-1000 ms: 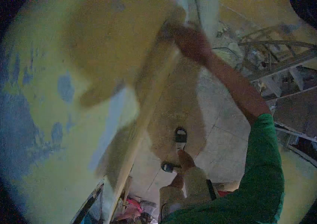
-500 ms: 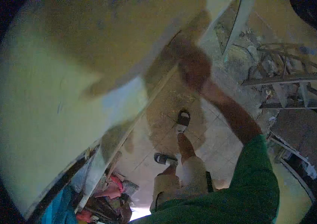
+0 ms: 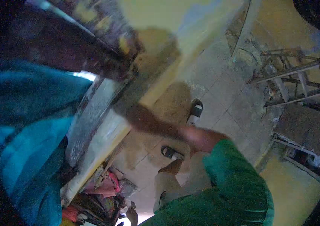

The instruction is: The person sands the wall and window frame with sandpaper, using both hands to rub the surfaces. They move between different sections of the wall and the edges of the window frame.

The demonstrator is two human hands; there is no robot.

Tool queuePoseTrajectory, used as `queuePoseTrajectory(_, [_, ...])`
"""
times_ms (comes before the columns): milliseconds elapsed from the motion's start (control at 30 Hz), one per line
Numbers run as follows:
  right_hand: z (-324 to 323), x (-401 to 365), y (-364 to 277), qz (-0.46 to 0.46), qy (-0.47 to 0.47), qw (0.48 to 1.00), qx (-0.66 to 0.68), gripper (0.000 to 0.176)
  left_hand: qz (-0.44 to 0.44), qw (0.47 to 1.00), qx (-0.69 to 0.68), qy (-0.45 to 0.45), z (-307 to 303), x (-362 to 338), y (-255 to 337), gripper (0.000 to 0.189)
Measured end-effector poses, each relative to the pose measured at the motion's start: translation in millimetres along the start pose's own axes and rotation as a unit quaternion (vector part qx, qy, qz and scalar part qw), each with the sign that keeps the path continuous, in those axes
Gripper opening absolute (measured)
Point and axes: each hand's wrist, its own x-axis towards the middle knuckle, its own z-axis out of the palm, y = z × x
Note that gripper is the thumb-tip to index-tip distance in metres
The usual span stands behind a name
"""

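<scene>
Holding right hand [image 3: 135, 113] near the edge of the painted wall [image 3: 152, 15], left of the tiled floor [image 3: 220, 90]. Probably at the step of reaching to this edge; calls next for sure contact. Cannot tell, because of blur, the state of the fingers.

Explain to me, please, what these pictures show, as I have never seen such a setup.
There is no machine: a person works bare-handed, and every picture comes from one camera worn on the head, looking forward and down. The green sleeve leads to the right hand, blurred and in shadow near a pale edge; I cannot tell whether it holds anything. The left hand is out of view. Below, the person's sandals are on a tiled floor. Around them are blue cloth, something pink and a slatted frame.
</scene>
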Motion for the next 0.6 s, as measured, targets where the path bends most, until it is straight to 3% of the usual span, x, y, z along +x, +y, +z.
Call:
queuePoseTrajectory(33, [-4,0,21,0.033,-0.161,0.974,-0.155,0.042,-0.013,1.000,0.007,-0.004,-6,-10,-16,0.029])
queuePoseTrajectory(67, [-15,-7,47,0.025,-0.171,0.972,-0.158,0.042,-0.027,1.000,0.006,-0.009,-7,-20,-31,0.030])
queuePoseTrajectory(133, [-59,-21,93,-0.020,0.013,0.946,-0.324,0.026,-0.051,0.999,-0.005,-0.010,-8,-38,-61,0.033])
queuePoseTrajectory(167, [-96,-15,81,0.011,-0.071,0.936,-0.344,0.027,-0.059,0.998,-0.011,-0.009,-9,-45,-76,0.035])
queuePoseTrajectory(200, [-86,-14,74,0.000,-0.076,0.937,-0.340,0.027,-0.068,0.997,-0.016,-0.011,-10,-53,-88,0.037])
queuePoseTrajectory(267, [-78,-9,68,0.282,-0.033,0.913,-0.292,0.025,-0.084,0.996,-0.026,-0.013,-3,-67,-106,0.040])
queuePoseTrajectory(300, [-52,-12,48,0.256,-0.004,0.928,-0.273,0.027,-0.091,0.995,-0.034,-0.018,0,-69,-111,0.042])
queuePoseTrajectory(367, [22,-17,-15,0.099,0.010,0.973,-0.206,0.030,-0.104,0.993,-0.051,-0.028,6,-77,-124,0.045])
queuePoseTrajectory(467, [125,-11,-82,-0.035,0.016,0.998,-0.048,0.035,-0.111,0.991,-0.070,-0.039,15,-75,-128,0.049])
queuePoseTrajectory(533, [130,-5,-93,-0.058,0.015,0.998,-0.007,0.036,-0.050,0.996,0.011,-0.069,17,-84,-117,0.046])
queuePoseTrajectory(567, [100,6,-98,-0.036,-0.121,0.990,-0.060,0.039,-0.059,0.996,0.013,-0.068,12,-90,-125,0.046])
queuePoseTrajectory(600, [78,11,-94,-0.016,-0.256,0.960,-0.111,0.042,-0.171,0.964,-0.182,-0.095,-1,-94,-145,0.043])
